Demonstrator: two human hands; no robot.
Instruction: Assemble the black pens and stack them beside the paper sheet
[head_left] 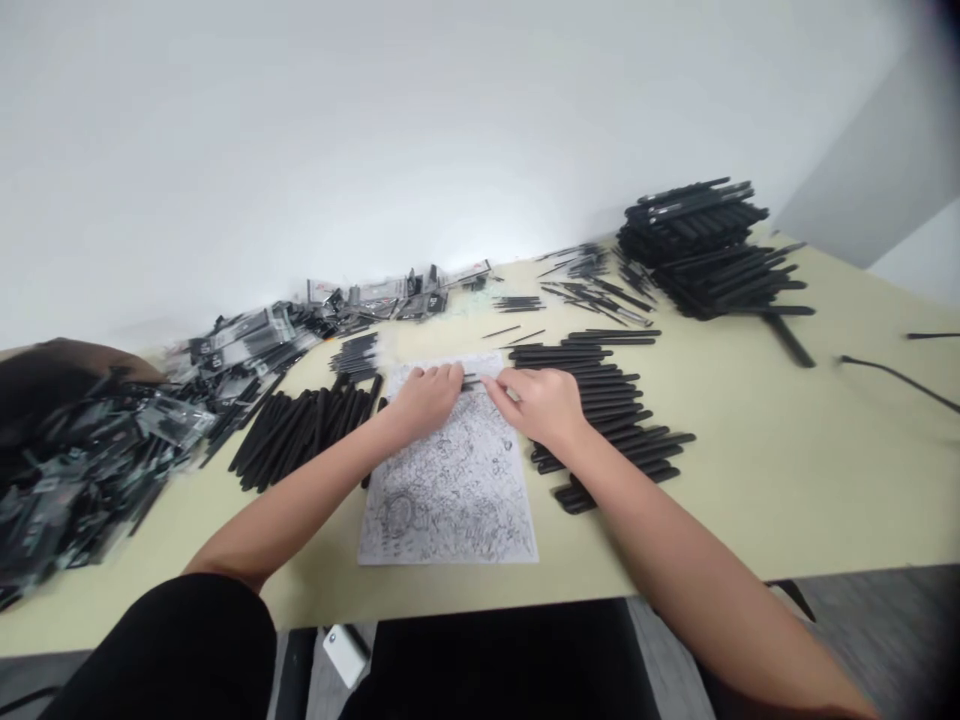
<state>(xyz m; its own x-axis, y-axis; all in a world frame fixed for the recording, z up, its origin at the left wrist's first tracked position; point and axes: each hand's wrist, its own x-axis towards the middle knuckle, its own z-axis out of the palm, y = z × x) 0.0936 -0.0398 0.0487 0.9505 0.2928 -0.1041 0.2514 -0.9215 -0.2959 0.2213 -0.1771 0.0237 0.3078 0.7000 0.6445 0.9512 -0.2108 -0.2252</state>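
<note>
- Curling around the near ends of two thin dark sticks (470, 378), the left hand (429, 400) has its fingers folded in over the paper.
- At the sticks' other ends is the right hand (541, 402), thumb reaching toward them and fingers bent; blur hides whether it pinches one, so I cannot tell.
- Both hands are above the upper part of a white sheet of paper (457, 500) covered in dense dark markings, with the thin sticks between them.
- Just right of the paper, thick black rods (622, 400) lie in a rough row, partly behind the right hand and forearm.
- To the left, a heap of black tubes (289, 440) lies near the left forearm.
- Behind it, a small bundle of slim rods (354, 357); farther left, clear packets (176, 418) and a brown bag (75, 368).
- At the far right, a tall black stack (694, 240) stands on the pale yellow counter (847, 480).
</note>
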